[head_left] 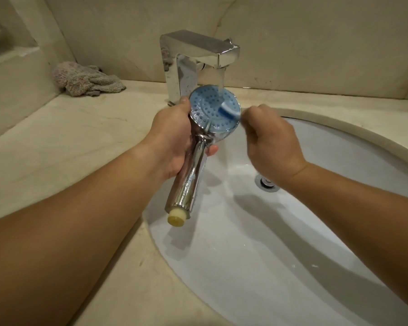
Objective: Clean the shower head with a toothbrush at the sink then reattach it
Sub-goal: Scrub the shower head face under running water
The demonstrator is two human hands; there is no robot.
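Both forearms reach in over the white sink (280, 267). Left hand (172, 135) grips the chrome shower head (193, 175) by its handle, blue nozzle face turned up beneath water running from the faucet (198, 52). Right hand (272, 147) is curled around a blue toothbrush (227, 111), bristles touching that face. Back left, a crumpled grey cloth (85, 78) lies on the beige tabletop (68, 142).

A pale stone counter (64, 137) carries a white oval sink (280, 231) set into it. At its far edge stands a chrome tap (193, 60) — far left, a crumpled grey cloth (85, 80).
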